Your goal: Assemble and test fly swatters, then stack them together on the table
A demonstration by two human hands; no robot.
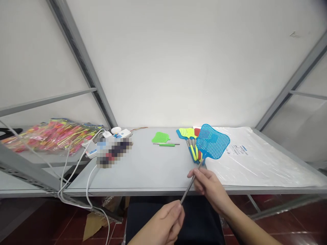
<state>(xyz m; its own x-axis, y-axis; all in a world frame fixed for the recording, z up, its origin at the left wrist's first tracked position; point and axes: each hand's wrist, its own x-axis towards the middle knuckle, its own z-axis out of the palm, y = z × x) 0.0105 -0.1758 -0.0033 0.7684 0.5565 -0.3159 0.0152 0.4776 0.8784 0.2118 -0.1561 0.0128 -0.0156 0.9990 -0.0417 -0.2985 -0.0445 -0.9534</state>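
Observation:
I hold a blue fly swatter (212, 141) by its thin metal rod, its mesh head raised over the table (153, 170). My right hand (208, 187) pinches the rod close to the head. My left hand (166, 223) grips the rod's lower end near the table's front edge. Just behind the blue head lies a small pile of swatters (190, 139) with yellow, blue and red heads. A loose green swatter head (160, 137) rests further left, with a separate rod and green handle (166, 144) beside it.
A stack of clear plastic bags (258, 156) covers the table's right part. On the left are white power strips (114, 136) with trailing cables and a packet of colourful swatters (51, 137). Grey metal shelf posts (84, 64) frame the table against a white wall.

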